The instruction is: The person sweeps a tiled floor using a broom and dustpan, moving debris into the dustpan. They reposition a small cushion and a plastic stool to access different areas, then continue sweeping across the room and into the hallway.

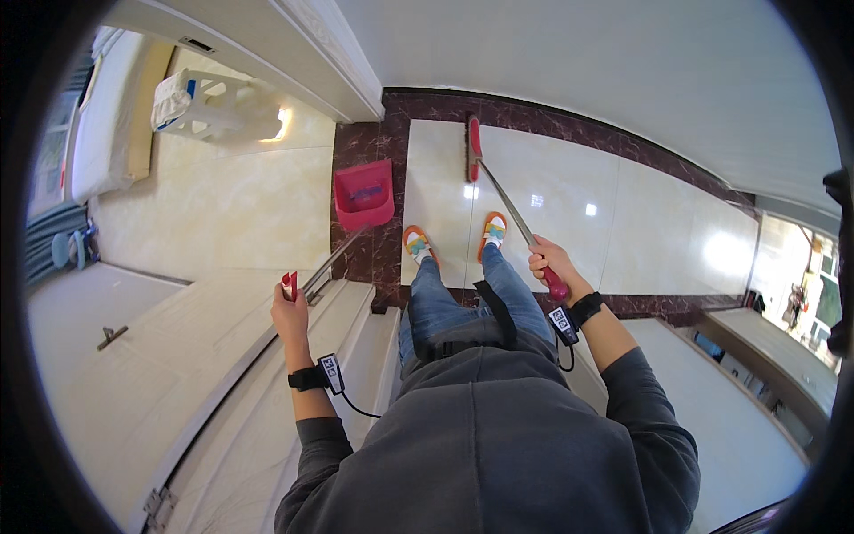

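My left hand (290,311) is closed round the red grip of a long-handled dustpan. The pink dustpan (377,214) rests on the dark marble strip at the doorway, its metal handle slanting back to me. My right hand (553,261) grips the red end of a broom's metal handle. At the far end of that handle, the broom (474,149) has a red head with dark bristles, set down on the white tiles ahead of my feet. Dustpan and broom are apart, the dustpan to the left.
An open white door (178,356) with a dark handle stands at my left. Through the doorway are a white plastic stool (200,102) and a bed (120,116). A white wall (614,80) runs along the far side. Low white furniture (712,392) stands at my right.
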{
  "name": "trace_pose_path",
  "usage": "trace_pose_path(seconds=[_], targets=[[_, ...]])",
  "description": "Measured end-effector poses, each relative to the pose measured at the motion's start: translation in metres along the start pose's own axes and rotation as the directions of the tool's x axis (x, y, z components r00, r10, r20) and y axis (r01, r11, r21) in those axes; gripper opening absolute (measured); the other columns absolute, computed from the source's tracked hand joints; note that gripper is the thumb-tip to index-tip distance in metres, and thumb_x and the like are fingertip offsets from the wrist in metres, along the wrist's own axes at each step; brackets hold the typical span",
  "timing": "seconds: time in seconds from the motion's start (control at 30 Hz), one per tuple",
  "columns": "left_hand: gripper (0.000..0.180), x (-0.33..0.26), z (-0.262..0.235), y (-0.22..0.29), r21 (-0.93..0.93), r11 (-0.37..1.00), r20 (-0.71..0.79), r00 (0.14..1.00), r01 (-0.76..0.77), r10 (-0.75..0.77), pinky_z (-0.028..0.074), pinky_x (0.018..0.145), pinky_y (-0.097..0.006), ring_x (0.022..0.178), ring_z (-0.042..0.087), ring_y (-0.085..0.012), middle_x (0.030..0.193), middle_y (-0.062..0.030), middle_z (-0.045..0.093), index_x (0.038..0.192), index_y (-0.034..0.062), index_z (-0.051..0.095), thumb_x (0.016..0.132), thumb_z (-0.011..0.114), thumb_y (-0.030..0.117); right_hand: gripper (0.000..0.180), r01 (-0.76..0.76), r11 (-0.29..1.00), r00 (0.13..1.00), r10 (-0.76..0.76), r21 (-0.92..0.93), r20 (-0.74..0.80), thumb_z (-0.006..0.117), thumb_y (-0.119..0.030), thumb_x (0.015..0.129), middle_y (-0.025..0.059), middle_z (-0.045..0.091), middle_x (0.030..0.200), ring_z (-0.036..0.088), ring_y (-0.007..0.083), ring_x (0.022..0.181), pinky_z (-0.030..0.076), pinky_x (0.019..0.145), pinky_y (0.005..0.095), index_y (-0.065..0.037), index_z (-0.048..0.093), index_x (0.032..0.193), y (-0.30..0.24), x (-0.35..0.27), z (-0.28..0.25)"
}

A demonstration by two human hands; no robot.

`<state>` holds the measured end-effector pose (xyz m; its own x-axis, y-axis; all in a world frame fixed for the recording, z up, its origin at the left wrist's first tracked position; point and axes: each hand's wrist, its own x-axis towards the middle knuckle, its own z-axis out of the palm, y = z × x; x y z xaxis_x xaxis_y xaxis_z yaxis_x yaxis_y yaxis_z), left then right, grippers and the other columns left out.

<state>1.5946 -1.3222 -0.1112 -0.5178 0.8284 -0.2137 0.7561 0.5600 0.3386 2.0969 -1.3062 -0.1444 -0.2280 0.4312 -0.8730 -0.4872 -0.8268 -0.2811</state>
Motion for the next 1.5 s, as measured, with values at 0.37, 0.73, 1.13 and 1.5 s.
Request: trace_pose_path(seconds=[0.37,0.73,1.13,1.5], targets=[[0.023,-0.067,0.001,0.112,-0.341,0.885,-0.108,0.922,0.317,-0.372,0.037,0.041,-0.023,0.055,0.058,-0.0110,0.069,-0.0049,0.058,0.093,0.0013,0.054,0.074,0.060,0.012,0.022,-0.378,0.825,0.835,0.107,0.421,0.539,0.041,-0.007,0.086,-0.0031,0.039,0.057,0.037,0.0040,0.044,0.030,0.039,0.0156,-0.010,0.038,0.064,-0.152,0.226,0.033],[0.016,-0.093,-0.021,0.109,-0.321,0.887,-0.178,0.899,0.331,-0.400,0.035,0.039,-0.022,0.049,0.054,-0.0105,0.062,-0.0052,0.059,0.086,0.0023,0.055,0.075,0.059,0.013,0.012,-0.416,0.474,0.884,0.011,0.776,0.468,0.041,-0.005,0.087,0.0006,0.041,0.065,0.040,0.0052,0.049,0.032,0.042,0.0169,-0.005,0.042,0.075,-0.164,0.116,-0.228],[0.022,-0.084,-0.051,0.016,-0.337,0.936,-0.199,0.964,0.104,-0.179,0.041,0.044,-0.023,0.056,0.060,-0.0125,0.067,-0.0062,0.061,0.087,-0.0001,0.057,0.072,0.062,0.014,0.022,-0.047,0.945,0.997,0.063,0.325,-0.040,0.040,-0.021,0.092,-0.0059,0.034,0.052,0.033,0.0018,0.037,0.025,0.032,0.0161,-0.011,0.041,0.072,-0.058,-0.012,-0.240],[0.026,-0.092,-0.077,0.002,-0.441,0.897,-0.248,0.961,-0.001,-0.121,0.035,0.041,-0.019,0.059,0.059,-0.0084,0.073,-0.0035,0.063,0.095,0.0032,0.057,0.075,0.065,0.018,0.018,-0.125,0.989,0.800,0.148,-0.079,0.582,0.043,-0.013,0.084,-0.0082,0.037,0.054,0.036,0.0021,0.043,0.025,0.032,0.0150,-0.015,0.042,0.066,0.125,0.096,-0.010]])
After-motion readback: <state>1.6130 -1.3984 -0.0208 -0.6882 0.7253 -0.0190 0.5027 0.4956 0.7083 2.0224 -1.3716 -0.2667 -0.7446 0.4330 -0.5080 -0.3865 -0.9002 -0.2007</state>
